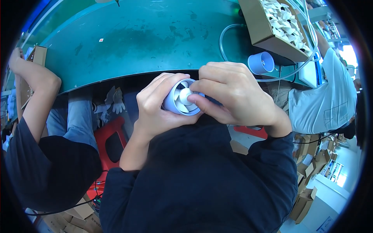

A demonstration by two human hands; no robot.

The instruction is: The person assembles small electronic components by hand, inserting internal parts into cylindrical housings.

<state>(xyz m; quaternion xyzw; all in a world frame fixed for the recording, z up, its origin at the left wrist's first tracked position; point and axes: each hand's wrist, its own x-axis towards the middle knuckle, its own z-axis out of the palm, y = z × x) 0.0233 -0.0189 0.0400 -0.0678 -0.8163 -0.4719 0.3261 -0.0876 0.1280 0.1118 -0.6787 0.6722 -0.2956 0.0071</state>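
Note:
My left hand (149, 104) is wrapped round a short pale-lavender cylinder (168, 104), held in front of my chest just off the table's near edge. Its open end faces up toward me. Inside sits a white fan wheel (184, 95) with a round hub and several blades. My right hand (235, 88) reaches over the rim from the right, its thumb against the hub and its bent fingers at the far side of the wheel. Those fingertips are partly hidden, so whether they also pinch a blade I cannot make out.
On the green table (147, 35), a second lavender cylinder (256, 64) lies at the right, beside a cardboard box (268, 44) full of white fan wheels (280, 21). A clear hose (222, 42) curves there. Co-workers sit left (42, 83) and right (322, 103). A red stool (101, 136) stands left.

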